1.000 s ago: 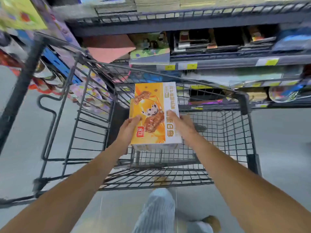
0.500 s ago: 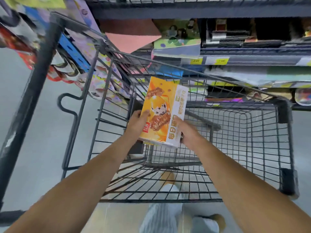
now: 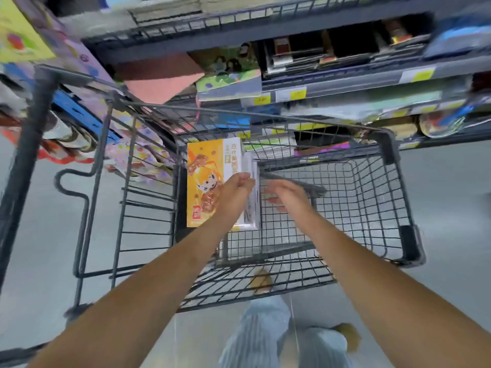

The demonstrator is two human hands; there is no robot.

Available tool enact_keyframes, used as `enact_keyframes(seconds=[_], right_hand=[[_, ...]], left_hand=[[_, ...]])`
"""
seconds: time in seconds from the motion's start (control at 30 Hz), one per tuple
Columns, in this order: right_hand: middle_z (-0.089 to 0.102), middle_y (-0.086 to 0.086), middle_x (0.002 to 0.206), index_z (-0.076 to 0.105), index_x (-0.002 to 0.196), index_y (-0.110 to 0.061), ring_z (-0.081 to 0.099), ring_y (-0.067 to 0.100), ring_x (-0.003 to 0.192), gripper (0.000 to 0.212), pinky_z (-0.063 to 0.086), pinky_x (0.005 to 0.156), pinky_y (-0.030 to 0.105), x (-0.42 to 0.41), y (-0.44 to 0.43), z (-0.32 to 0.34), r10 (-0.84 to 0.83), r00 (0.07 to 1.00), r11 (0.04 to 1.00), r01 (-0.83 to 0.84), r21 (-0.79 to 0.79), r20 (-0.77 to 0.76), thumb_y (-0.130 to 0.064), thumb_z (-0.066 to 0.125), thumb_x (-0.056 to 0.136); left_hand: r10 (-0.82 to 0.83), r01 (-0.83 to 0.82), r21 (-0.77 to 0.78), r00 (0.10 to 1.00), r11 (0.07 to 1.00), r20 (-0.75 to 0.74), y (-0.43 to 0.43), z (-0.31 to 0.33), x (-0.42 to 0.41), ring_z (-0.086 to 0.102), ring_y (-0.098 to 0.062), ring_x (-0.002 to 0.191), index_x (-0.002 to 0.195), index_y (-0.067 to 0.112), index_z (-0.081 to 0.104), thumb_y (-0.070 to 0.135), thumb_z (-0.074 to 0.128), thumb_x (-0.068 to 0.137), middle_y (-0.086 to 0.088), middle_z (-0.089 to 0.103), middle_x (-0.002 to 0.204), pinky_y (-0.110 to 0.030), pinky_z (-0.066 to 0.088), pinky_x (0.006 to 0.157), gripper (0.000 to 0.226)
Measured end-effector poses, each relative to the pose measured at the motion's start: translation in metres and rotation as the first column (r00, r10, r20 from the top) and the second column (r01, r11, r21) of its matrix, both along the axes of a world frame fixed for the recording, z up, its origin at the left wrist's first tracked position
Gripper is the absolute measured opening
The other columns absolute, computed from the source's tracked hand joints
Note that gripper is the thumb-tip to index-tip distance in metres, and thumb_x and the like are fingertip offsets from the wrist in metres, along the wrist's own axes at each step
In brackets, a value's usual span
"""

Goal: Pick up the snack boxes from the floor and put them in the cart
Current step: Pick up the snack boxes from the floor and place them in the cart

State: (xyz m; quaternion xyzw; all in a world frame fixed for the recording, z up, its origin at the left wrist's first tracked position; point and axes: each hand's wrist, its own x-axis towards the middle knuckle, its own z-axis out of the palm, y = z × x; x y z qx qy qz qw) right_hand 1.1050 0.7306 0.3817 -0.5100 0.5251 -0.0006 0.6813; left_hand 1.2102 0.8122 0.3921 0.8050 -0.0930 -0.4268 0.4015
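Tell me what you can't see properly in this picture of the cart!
- Orange cardboard snack box, head view: the left hand covers its lower right corner, so whether the fingers touch it is unclear.
- Dark wire shopping cart: its floor under the box is hidden.
- Store shelves: motion blur makes the yellow price tags unreadable.
- Right hand: blurred, apparently empty.

The snack box (image 3: 206,181) stands on edge inside the cart (image 3: 393,197), against its left wall, toward the far end of the basket. The left hand (image 3: 233,191) is over the box's right side — whether it touches cannot be told. The right hand (image 3: 288,193) is just to the right, apart from the box, above the basket's floor. Beyond the cart stand the shelves (image 3: 345,83), stocked with goods.
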Motion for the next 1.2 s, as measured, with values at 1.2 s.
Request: enact_keyframes(seconds=[1.2], right_hand=[[0.067, 0.001, 0.082, 0.057, 0.104, -0.013, 0.062, 0.017, 0.073, 0.013, 0.046, 0.070, 0.028, -0.652, -0.109, 0.104, -0.804, 0.578, 0.564, 0.815, -0.131, 0.139, -0.019, 0.048, 0.097]], left_hand=[[-0.725, 0.720, -0.121, 0.689, 0.683, 0.008, -0.202, 0.104, -0.577, 0.058, -0.015, 0.095, 0.104, 0.016, 0.054, 0.020, 0.050, 0.096, 0.001, 0.056, 0.104, -0.021, 0.036, 0.061, 0.011]])
